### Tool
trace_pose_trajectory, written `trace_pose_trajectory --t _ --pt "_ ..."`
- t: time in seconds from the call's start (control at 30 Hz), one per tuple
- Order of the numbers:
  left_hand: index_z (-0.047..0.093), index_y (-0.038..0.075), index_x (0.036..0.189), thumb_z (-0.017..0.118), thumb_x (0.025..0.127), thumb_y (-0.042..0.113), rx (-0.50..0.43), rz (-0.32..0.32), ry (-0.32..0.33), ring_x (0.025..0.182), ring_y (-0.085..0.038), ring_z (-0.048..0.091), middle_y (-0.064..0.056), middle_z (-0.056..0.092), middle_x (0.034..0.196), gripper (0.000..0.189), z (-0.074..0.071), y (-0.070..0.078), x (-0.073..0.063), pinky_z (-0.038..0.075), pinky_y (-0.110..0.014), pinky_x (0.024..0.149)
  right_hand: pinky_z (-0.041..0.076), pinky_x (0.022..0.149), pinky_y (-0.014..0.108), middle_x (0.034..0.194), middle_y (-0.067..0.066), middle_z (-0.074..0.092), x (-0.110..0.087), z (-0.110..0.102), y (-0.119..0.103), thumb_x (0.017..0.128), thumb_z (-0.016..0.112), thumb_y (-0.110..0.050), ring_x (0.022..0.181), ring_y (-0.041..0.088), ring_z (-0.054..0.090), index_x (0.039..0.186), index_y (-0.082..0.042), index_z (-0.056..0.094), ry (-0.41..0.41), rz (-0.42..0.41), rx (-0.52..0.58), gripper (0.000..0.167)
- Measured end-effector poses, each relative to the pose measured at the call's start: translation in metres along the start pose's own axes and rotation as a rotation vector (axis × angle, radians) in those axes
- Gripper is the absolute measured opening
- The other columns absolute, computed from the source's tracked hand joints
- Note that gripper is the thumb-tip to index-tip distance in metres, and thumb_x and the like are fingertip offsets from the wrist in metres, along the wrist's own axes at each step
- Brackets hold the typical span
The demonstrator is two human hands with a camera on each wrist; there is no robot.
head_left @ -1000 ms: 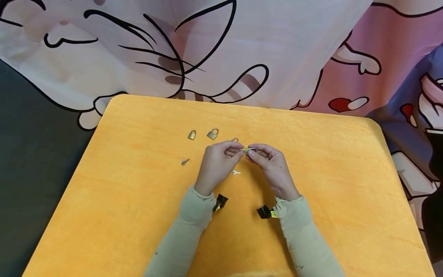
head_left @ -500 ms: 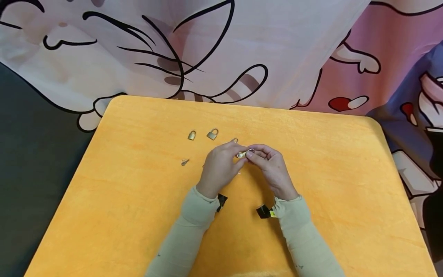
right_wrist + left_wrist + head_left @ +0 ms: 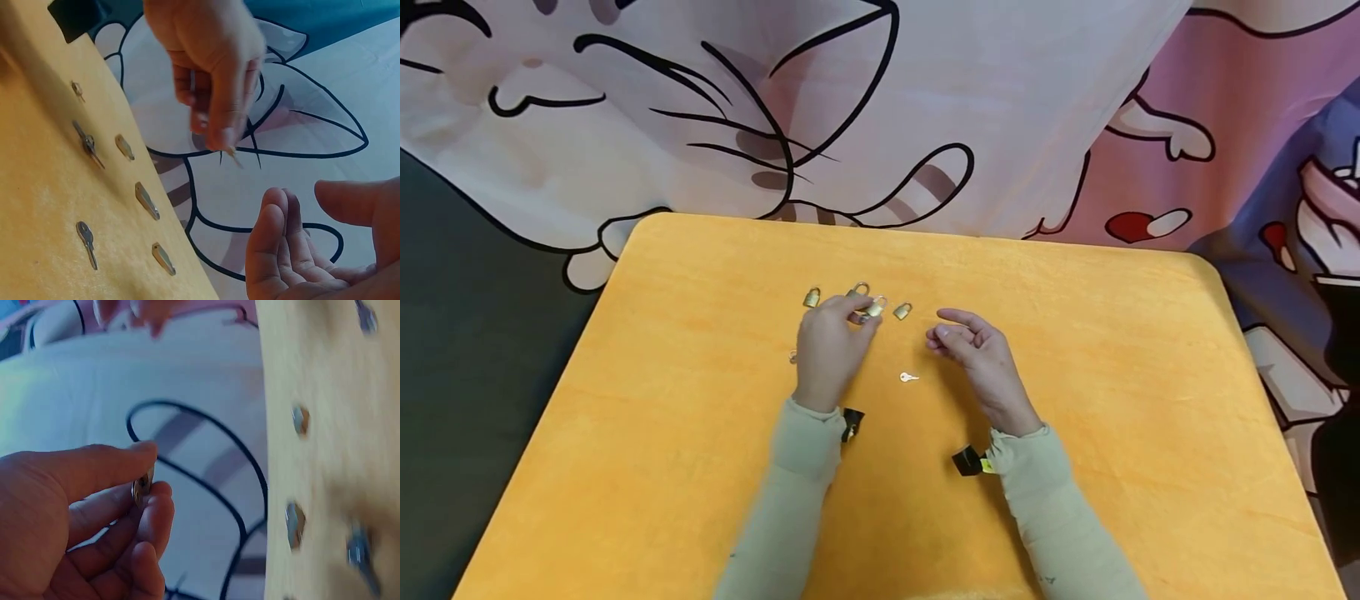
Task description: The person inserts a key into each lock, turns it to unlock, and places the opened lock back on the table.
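Note:
My left hand (image 3: 829,350) pinches a small brass padlock (image 3: 876,307) between thumb and fingers, held up off the table. In the left wrist view the padlock (image 3: 142,487) shows edge-on at the fingertips. The right hand (image 3: 973,354) hovers to the right, its fingers loosely bent with nothing between them; the right wrist view shows its thumb apart from the fingers. Beyond the left hand lie a brass padlock (image 3: 812,297) and a larger one (image 3: 861,287), partly covered. Another small padlock (image 3: 902,311) lies between the hands.
A silver key (image 3: 908,377) lies between the forearms on the yellow table (image 3: 1112,375). Two more keys, one nearer (image 3: 89,144) and one farther (image 3: 77,90), show in the right wrist view. A cartoon-print curtain (image 3: 1015,100) hangs behind the table.
Both hands held the padlock together before. The right hand has let go and stays in place, while the left hand has carried the padlock to the left, uncovering the third padlock on the table.

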State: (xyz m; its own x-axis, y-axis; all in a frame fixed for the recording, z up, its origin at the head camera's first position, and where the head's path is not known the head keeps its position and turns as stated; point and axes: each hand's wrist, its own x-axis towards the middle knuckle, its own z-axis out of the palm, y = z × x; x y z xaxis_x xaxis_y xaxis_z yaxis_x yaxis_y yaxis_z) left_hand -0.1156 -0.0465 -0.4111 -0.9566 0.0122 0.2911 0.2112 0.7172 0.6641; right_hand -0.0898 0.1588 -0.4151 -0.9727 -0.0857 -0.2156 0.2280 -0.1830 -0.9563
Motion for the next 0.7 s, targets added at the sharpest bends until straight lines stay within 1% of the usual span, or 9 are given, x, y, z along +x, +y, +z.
trace_pose_trajectory --t 0.03,0.07,0.2,0.27,0.3,0.43,0.5,0.6,0.7 --pt "0.080 0.007 0.106 0.083 0.084 0.015 0.005 -0.020 0.013 0.074 -0.018 0.068 -0.007 0.074 0.088 0.023 -0.002 -0.005 0.002 0.052 -0.039 0.073 0.052 0.097 0.041 0.098 0.002 0.074 0.000 0.001 0.000 0.101 0.060 -0.008 0.095 0.022 0.071 0.135 0.004 0.052 -0.002 0.000 0.002 0.037" --pt "0.080 0.006 0.105 0.082 0.085 0.014 0.011 -0.033 0.027 0.076 -0.019 0.069 -0.007 0.074 0.088 0.023 -0.004 -0.010 0.003 0.053 -0.040 0.076 0.052 0.097 0.041 0.098 0.003 0.074 0.000 0.001 0.000 0.101 0.060 -0.007 0.094 0.022 0.071 0.135 0.004 0.052 -0.002 0.001 0.007 0.036" --pt "0.080 0.004 0.104 0.078 0.088 0.016 0.044 -0.067 0.063 0.073 -0.021 0.068 -0.009 0.073 0.085 0.019 -0.012 -0.028 0.009 0.054 -0.039 0.068 0.052 0.096 0.041 0.098 0.003 0.073 0.000 0.001 0.000 0.102 0.058 -0.006 0.093 0.020 0.071 0.136 0.006 0.051 -0.005 0.001 0.012 0.037" --pt "0.080 0.005 0.103 0.076 0.090 0.017 0.069 -0.091 0.076 0.072 -0.022 0.067 -0.009 0.073 0.084 0.019 -0.016 -0.035 0.013 0.054 -0.039 0.066 0.052 0.096 0.041 0.097 0.002 0.073 0.000 0.000 0.001 0.102 0.058 -0.006 0.093 0.021 0.071 0.136 0.008 0.050 -0.004 -0.001 0.014 0.038" --pt "0.080 0.005 0.103 0.076 0.090 0.018 0.083 -0.109 0.080 0.069 -0.021 0.066 -0.009 0.074 0.085 0.019 -0.018 -0.039 0.015 0.052 -0.038 0.061 0.052 0.096 0.041 0.097 0.001 0.073 0.000 0.000 0.001 0.103 0.057 -0.006 0.093 0.021 0.071 0.137 0.008 0.050 -0.004 0.000 0.013 0.038" --pt "0.080 0.007 0.104 0.074 0.091 0.020 0.123 -0.204 0.087 0.069 -0.024 0.067 -0.009 0.076 0.087 0.019 -0.025 -0.053 0.023 0.051 -0.040 0.058 0.052 0.096 0.043 0.097 0.002 0.073 0.001 -0.001 0.001 0.102 0.058 -0.007 0.094 0.023 0.070 0.137 0.009 0.050 -0.006 -0.006 0.005 0.039" --pt "0.080 0.007 0.105 0.075 0.091 0.021 0.134 -0.252 0.083 0.071 -0.027 0.069 -0.010 0.076 0.091 0.020 -0.027 -0.058 0.026 0.052 -0.042 0.058 0.052 0.096 0.043 0.098 0.003 0.073 0.001 -0.001 0.002 0.103 0.058 -0.008 0.094 0.023 0.070 0.136 0.009 0.050 -0.009 -0.010 -0.006 0.038" --pt "0.080 0.007 0.107 0.074 0.092 0.021 0.142 -0.319 0.067 0.077 -0.030 0.071 -0.011 0.076 0.097 0.022 -0.028 -0.067 0.029 0.054 -0.046 0.063 0.052 0.096 0.043 0.099 0.004 0.072 0.001 -0.001 0.002 0.103 0.059 -0.009 0.096 0.026 0.070 0.135 0.007 0.052 -0.010 -0.016 -0.023 0.037" --pt "0.079 0.007 0.109 0.071 0.092 0.020 0.162 -0.384 0.053 0.083 -0.032 0.071 -0.011 0.076 0.099 0.023 -0.028 -0.075 0.031 0.055 -0.048 0.069 0.052 0.096 0.044 0.099 0.004 0.072 0.000 0.000 0.002 0.102 0.059 -0.009 0.097 0.029 0.069 0.133 0.006 0.054 -0.007 -0.021 -0.036 0.035"
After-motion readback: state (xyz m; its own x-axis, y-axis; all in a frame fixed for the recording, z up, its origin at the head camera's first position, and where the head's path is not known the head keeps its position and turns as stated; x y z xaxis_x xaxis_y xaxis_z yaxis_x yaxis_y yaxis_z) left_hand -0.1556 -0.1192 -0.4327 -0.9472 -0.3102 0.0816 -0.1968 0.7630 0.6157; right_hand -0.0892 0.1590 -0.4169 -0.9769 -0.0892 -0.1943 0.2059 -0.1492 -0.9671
